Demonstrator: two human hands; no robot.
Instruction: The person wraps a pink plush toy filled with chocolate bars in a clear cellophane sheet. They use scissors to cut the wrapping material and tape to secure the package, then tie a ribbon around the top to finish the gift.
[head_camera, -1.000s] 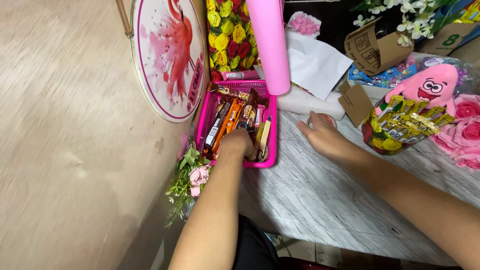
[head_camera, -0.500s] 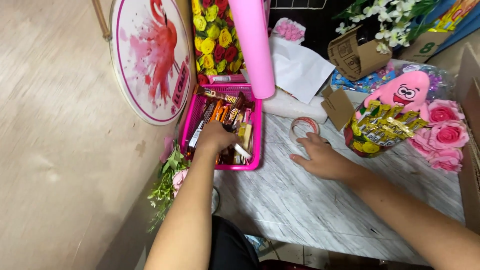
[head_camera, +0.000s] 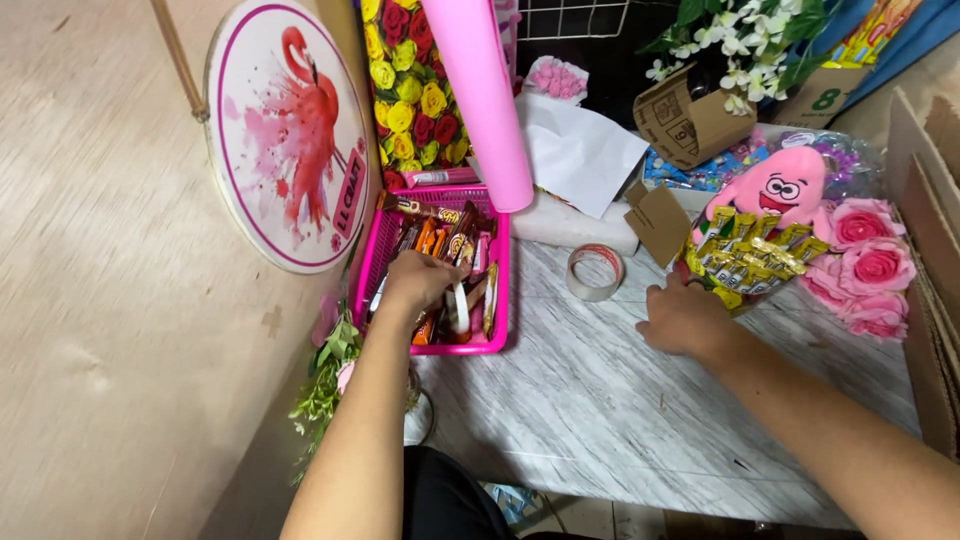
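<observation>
- The left hand (head_camera: 418, 282) reaches down into a pink plastic basket (head_camera: 495, 300) of wrapped candy bars (head_camera: 447, 240), its fingers curled among the wrappers; whether they are clamped on one bar cannot be told from this angle.
- The candy bars lie directly under and just beyond that hand, packed lengthwise in the basket, which sits on a white marble-patterned tabletop (head_camera: 600, 400).
- The right hand (head_camera: 685, 320) rests flat on the tabletop, fingers loosely together and gripping nothing, its fingertips touching the base of a bouquet of yellow-wrapped sweets (head_camera: 750, 260).
- Topping that bouquet, beyond the right hand, is a pink plush toy (head_camera: 785, 185), with pink fabric roses (head_camera: 870, 265) to its right.
- Between the two hands, slightly further away, stands a roll of clear tape (head_camera: 594, 271).
- Beyond the left hand a pink paper roll (head_camera: 480, 90) leans upright; to its left stands a round flamingo sign (head_camera: 290, 135).
</observation>
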